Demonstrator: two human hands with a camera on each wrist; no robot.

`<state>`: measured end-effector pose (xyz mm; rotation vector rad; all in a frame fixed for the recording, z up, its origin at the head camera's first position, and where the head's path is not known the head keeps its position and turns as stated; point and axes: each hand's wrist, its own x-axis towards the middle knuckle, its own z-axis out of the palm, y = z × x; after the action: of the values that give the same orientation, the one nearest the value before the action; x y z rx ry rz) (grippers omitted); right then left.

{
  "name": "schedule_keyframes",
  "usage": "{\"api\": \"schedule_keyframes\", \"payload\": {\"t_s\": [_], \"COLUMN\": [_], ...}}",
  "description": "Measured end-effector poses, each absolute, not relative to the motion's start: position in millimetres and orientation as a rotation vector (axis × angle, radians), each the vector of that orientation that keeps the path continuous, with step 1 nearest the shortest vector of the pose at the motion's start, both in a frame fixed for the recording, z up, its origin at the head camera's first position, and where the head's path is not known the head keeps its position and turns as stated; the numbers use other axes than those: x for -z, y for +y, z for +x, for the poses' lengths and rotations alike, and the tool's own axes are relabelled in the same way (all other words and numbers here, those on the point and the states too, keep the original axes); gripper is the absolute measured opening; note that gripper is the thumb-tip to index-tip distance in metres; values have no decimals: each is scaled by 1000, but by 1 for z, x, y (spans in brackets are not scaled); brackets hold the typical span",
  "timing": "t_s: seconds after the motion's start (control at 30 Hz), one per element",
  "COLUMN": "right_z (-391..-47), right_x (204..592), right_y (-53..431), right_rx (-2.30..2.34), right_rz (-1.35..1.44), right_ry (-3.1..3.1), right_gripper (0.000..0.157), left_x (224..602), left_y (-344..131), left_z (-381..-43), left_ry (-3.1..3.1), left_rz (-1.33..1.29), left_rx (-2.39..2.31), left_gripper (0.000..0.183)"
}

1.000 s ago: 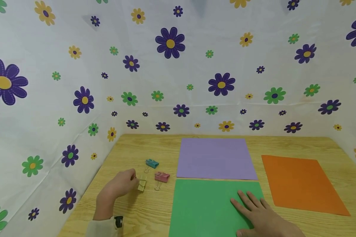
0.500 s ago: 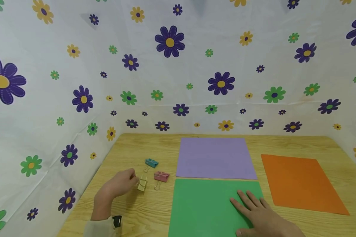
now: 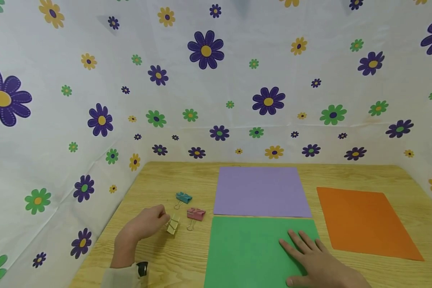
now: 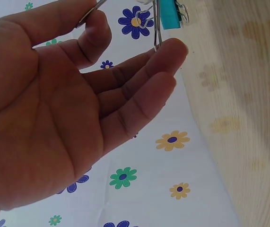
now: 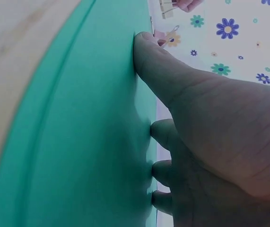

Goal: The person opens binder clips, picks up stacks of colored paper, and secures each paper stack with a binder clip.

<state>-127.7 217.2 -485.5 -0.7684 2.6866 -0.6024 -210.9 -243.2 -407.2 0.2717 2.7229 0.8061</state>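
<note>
Right grip [image 5: 215, 127] rests on green sheet [image 5: 92, 118]; pale clip [image 5: 166, 8], flowered cloth [image 5: 250, 52] beyond.

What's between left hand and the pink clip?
Head view: the yellow clip, held by the left hand, then a bare strip of tabletop before the pink clip.

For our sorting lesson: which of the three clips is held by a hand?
The yellow clip, pinched by the left hand; the pink clip and teal clip lie on the table.
</note>
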Motion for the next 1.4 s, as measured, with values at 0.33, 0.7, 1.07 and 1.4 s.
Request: {"api": "schedule_keyframes", "payload": {"t_s": [0.33,0.7,1.07,1.4], "right_z": [-130,-136,-145,-151], "right_x": [482,477,476,478], "right_y": [217,212,213,218], "right_rx": [595,581,596,608], "right_rz": [-725,-728,-676,-718], "right_ry": [2699,2702,2684,2698], "right_gripper": [96,94,96,95], "left_x": [407,407,408,406], "left_y": [-241,-242,-238,-235], "left_z": [-210,-211,-213,-213], "left_ry": [2729,2731,2711,2711], "left_rz": [273,272,271,266], "left_rx": [-791,-781,-793,-779], "left_gripper": [22,21,22,21]}}
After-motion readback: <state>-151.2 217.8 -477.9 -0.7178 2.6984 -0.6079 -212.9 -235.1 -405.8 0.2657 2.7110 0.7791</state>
